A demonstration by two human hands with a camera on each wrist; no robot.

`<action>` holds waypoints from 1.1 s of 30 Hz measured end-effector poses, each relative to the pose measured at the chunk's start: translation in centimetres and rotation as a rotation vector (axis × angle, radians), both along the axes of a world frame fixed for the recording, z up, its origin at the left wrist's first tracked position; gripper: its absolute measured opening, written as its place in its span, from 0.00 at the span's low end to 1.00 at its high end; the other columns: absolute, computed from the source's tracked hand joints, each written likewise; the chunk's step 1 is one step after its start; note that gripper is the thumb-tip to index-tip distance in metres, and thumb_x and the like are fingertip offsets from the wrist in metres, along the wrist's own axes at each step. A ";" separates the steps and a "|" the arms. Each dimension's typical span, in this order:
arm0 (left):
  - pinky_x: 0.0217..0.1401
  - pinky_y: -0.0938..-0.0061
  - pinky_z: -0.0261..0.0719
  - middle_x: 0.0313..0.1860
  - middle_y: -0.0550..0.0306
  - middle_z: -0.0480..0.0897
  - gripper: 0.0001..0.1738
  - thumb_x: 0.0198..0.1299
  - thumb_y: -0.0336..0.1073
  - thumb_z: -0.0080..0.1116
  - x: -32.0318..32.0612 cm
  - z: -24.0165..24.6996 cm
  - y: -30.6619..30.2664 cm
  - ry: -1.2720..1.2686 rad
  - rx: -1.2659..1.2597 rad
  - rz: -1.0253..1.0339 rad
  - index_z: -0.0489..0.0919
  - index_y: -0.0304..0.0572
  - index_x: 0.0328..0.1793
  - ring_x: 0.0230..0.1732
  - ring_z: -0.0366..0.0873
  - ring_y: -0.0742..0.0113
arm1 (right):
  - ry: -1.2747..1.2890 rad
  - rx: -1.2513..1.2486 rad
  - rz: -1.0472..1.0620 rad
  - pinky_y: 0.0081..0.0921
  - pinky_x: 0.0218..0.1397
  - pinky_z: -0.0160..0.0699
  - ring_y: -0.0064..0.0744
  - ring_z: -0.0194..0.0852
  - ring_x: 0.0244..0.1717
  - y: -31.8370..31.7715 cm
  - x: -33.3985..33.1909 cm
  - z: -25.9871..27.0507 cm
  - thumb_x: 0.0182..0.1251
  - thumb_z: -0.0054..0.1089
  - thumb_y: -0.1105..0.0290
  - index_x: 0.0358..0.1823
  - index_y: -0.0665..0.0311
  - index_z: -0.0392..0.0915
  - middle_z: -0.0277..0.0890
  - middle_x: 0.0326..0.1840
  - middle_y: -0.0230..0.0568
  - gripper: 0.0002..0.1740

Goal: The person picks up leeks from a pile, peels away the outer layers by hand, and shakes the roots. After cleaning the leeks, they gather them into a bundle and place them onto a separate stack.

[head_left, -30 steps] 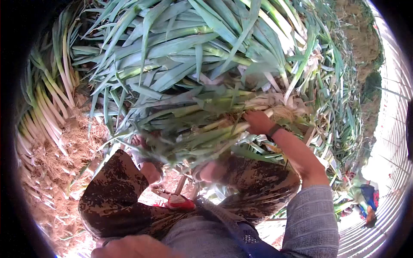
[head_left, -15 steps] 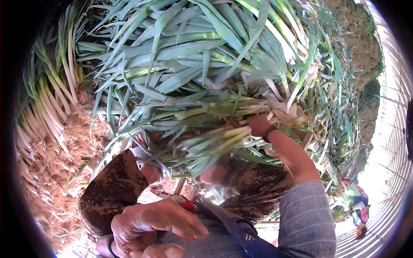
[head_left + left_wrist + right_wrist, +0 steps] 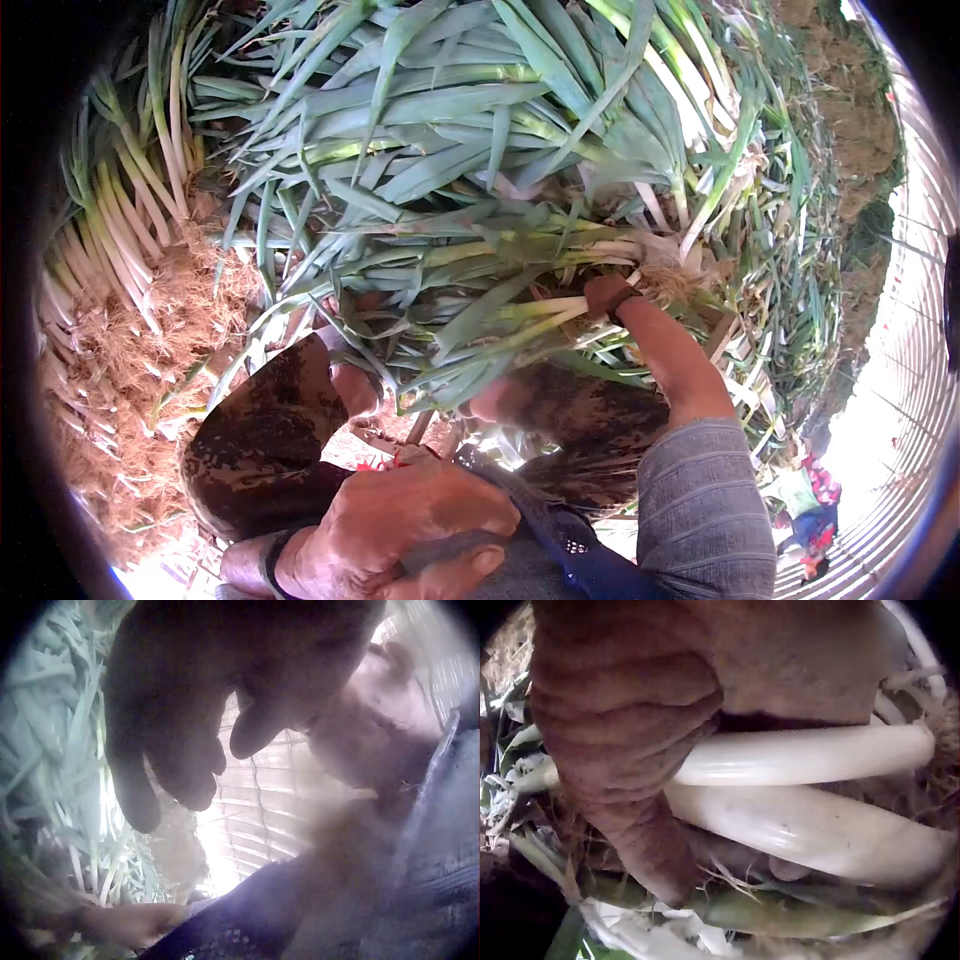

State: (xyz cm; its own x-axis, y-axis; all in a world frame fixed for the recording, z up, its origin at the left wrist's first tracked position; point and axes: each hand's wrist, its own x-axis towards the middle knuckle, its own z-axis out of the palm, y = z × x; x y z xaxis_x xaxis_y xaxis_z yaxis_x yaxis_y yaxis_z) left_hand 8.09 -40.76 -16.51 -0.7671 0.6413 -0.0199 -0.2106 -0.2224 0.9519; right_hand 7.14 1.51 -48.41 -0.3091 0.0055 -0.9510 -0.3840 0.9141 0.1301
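Beside the person's right knee, the right hand (image 3: 606,298) grips a few long green onions (image 3: 545,311) around their pale stems. Their leaves spread leftward over the lap. In the right wrist view, the curled fingers (image 3: 641,825) wrap two smooth white stems (image 3: 780,755), whose root ends point right. The left hand (image 3: 415,520) hovers close in front of the chest, its fingers loosely bent and nothing in them. Seen dark against the light in the left wrist view, its fingers (image 3: 135,780) hang apart from each other.
A large heap of green onions (image 3: 430,110) fills the far side. At the left lie rows of them, roots (image 3: 180,330) outward. Loose leaves cover the ground at the right, beside a ribbed translucent wall (image 3: 915,300). Another person (image 3: 810,505) is at the lower right.
The left hand has risen from the bottom edge and moved right, in front of the chest. The right hand keeps its grip; the held leaves swung and now look sharper.
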 end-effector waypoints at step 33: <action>0.31 0.60 0.79 0.31 0.45 0.81 0.06 0.58 0.30 0.60 5.5 -3.3 3.0 0.524 -0.315 -0.225 0.77 0.34 0.38 0.31 0.82 0.51 | 0.294 -0.120 -0.194 0.34 0.32 0.75 0.36 0.73 0.25 -10.3 -3.5 29.2 0.61 0.66 0.60 0.40 0.67 0.79 0.74 0.26 0.39 0.16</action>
